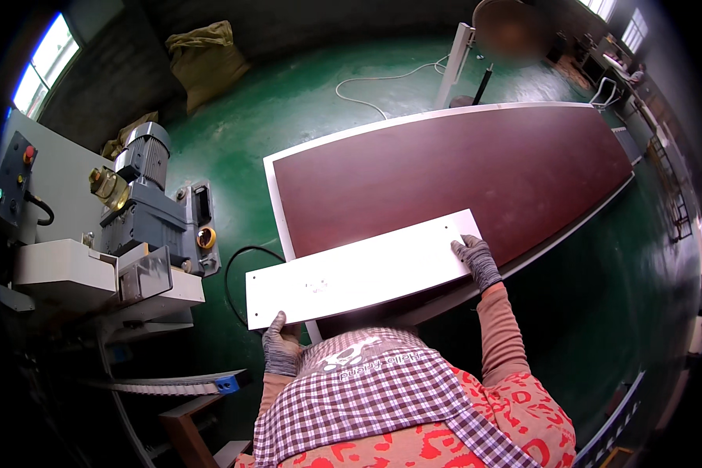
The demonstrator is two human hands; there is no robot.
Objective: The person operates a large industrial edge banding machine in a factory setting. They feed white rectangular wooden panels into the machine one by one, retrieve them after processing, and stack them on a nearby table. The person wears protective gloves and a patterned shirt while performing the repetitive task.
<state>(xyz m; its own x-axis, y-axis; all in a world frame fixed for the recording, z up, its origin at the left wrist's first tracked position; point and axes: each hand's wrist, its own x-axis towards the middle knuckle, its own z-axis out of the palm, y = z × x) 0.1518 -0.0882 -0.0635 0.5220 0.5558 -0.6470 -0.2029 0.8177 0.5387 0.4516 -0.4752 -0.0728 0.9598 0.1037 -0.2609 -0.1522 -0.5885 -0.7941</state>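
Here, gloved hands grip a white panel's ends at centre frame: left hand (281,349) on its lower-left corner, right hand (476,260) on its right end. The white panel (359,271) hangs unplaced over the dark-red board (452,175) beyond; a grey machine (152,214) stands left.

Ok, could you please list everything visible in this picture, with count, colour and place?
white panel: one, white, held over the table's near end
table: one, dark brown top with pale edge, centre
machine: one, grey with a motor, left
control box: one, grey, far left
sack: one, olive, top left on green floor
cable: one, white, on floor
left hand: gloved, gripping panel's near left corner
right hand: gloved, on panel's right end
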